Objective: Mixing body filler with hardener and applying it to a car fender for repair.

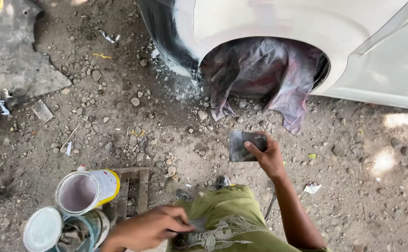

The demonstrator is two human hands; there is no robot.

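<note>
Gripping flat grey spreader — right hand; left hand pinching thin scraper.

Two bare hands: left hand, right hand. Two flat grey metal scraper blades, one in right, one small in left. Two open round paint tins, one round pale lid, one grey crumpled cloth, one white car body.
</note>
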